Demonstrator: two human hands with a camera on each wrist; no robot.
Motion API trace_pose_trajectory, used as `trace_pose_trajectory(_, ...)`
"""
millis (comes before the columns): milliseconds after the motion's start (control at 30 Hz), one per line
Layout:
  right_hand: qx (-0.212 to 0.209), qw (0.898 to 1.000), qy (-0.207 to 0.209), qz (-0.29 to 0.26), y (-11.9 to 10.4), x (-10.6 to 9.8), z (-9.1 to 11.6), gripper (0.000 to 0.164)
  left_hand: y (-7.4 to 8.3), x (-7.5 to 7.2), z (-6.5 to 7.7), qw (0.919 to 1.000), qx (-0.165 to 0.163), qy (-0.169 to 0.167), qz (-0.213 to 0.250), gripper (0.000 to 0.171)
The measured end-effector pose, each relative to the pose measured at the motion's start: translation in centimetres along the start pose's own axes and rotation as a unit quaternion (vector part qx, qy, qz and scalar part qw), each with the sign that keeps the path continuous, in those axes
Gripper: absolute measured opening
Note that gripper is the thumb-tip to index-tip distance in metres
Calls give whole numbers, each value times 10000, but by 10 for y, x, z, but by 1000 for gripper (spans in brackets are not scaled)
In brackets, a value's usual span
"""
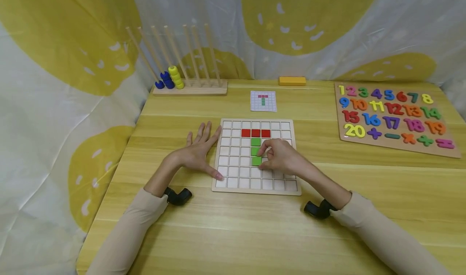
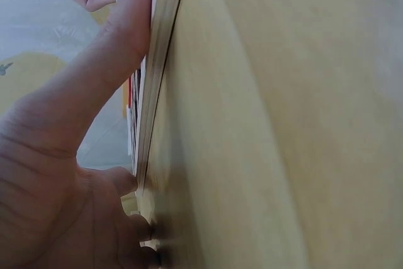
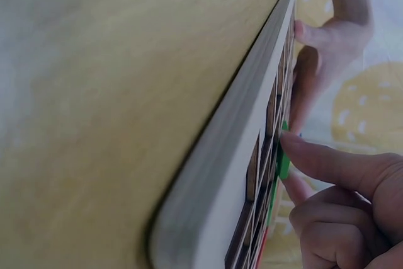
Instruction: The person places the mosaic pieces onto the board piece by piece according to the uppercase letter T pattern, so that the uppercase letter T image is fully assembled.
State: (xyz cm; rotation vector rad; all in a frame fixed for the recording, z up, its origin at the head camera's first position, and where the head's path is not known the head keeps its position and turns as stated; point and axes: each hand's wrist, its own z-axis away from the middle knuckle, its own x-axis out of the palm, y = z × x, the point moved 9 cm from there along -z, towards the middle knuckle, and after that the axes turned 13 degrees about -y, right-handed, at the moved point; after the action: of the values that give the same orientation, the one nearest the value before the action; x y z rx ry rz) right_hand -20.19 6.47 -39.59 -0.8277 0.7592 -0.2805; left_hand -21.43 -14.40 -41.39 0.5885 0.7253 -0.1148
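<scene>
A square wooden grid board (image 1: 256,192) with white cells lies in front of me. Three red tiles (image 1: 256,133) form a row near its top, and green tiles (image 1: 256,142) run down from the middle one. My right hand (image 1: 282,155) pinches the lowest green tile (image 3: 283,150) between thumb and index finger; that tile stands tilted up from the grid in the right wrist view. My left hand (image 1: 198,151) is spread at the board's left edge, its thumb (image 2: 129,17) on the lower left corner and its index fingertip by the upper left.
Behind the board lies a small card (image 1: 270,106) printed with a red and green T. A bead rack (image 1: 204,90) with upright rods stands at the back left. An orange block (image 1: 292,81) sits at the back, and a number puzzle (image 1: 393,146) at the right.
</scene>
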Motion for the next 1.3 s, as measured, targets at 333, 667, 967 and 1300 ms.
trace_pose_trajectory(333,-56,9997,114,223,-4,-1,-2,26,-1,-1,0,10000,14,10,12,151)
trace_pose_trajectory(667,-139,9995,200,200,-3,-2,-2,24,-2,1,-1,10000,33,17,41,150)
trace_pose_trajectory(967,-227,9991,260,233,-1,-6,1,24,-1,1,-1,10000,57,21,56,150)
trace_pose_trajectory(1300,-231,9992,310,-56,3,-7,2,23,-1,1,-1,10000,29,6,47,150)
